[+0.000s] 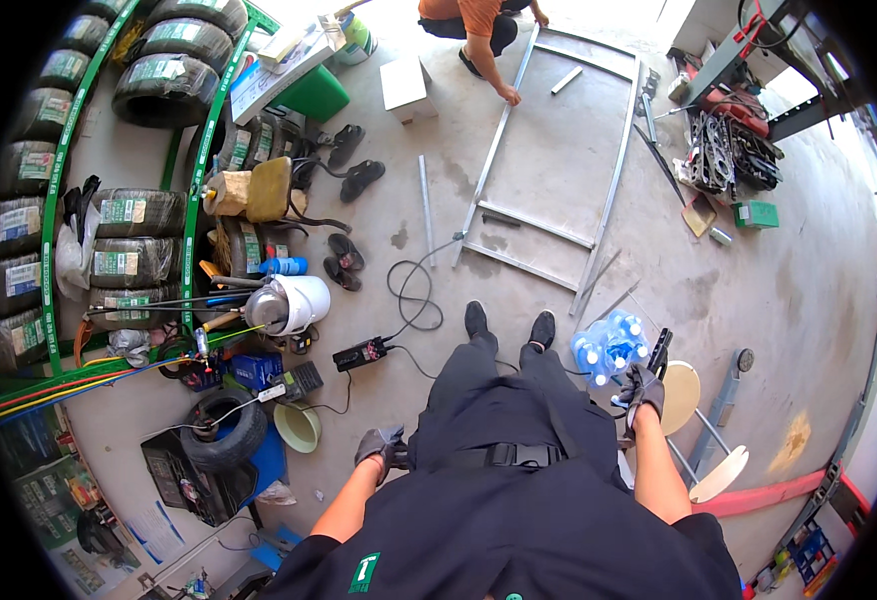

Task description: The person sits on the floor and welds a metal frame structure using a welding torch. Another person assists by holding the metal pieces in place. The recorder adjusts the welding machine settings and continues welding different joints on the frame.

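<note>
My right hand, in a dark glove, is closed on a slim black tool that points away from me; its exact kind does not show. Just beyond that hand is a pack of clear bottles with white caps, wrapped in bluish plastic. My left hand, also gloved, hangs beside my left hip. Its fingers are partly hidden, and nothing shows in it. Ahead on the floor lies a metal frame of square tubes. At its far left side a co-worker in an orange top bends down, one hand on a tube.
A black power unit with cables lies left of my feet. A white bucket, a loose tyre and tyre racks line the left. Round-seated stools stand at my right. A green box and metal parts lie far right.
</note>
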Action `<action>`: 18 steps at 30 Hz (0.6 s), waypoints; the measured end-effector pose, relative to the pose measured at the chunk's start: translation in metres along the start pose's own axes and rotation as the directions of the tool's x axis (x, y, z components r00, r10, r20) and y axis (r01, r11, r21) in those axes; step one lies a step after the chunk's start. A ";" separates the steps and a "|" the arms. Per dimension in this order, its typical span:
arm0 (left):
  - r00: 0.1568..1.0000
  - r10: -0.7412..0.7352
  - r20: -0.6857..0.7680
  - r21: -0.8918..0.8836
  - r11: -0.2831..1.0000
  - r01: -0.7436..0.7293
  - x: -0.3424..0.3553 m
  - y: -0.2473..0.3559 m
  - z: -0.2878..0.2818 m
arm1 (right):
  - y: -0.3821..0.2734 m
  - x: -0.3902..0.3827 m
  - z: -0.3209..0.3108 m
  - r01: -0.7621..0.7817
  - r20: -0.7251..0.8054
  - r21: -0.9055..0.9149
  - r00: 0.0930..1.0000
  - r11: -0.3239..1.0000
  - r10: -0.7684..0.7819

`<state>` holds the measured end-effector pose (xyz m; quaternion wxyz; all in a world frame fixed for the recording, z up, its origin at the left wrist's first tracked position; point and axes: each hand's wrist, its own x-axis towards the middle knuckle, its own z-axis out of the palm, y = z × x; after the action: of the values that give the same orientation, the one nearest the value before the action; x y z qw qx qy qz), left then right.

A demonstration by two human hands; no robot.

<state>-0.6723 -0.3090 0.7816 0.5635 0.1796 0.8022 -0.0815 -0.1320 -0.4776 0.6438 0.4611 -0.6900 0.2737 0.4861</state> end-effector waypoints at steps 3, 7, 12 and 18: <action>0.994 0.105 -0.030 0.161 0.982 -0.099 -0.022 0.000 0.006 | -0.008 0.000 0.000 -0.020 0.029 0.172 0.999 0.985 0.016; 0.984 0.178 -0.022 0.332 0.930 -0.160 -0.046 0.011 0.012 | -0.004 0.025 -0.015 -0.084 0.080 0.237 0.995 0.968 0.066; 0.971 0.241 0.008 0.484 0.848 -0.215 -0.058 0.026 0.009 | -0.006 0.023 -0.008 -0.055 0.034 0.170 0.998 0.984 0.050; 0.966 0.248 0.071 0.483 0.839 -0.251 -0.039 0.054 0.004 | -0.016 -0.001 0.005 -0.008 -0.077 0.068 0.997 0.998 0.013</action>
<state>-0.6368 -0.2680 0.8204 0.5079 0.4187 0.7236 -0.2077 -0.1211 -0.4664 0.6505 0.4707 -0.6909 0.3114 0.4518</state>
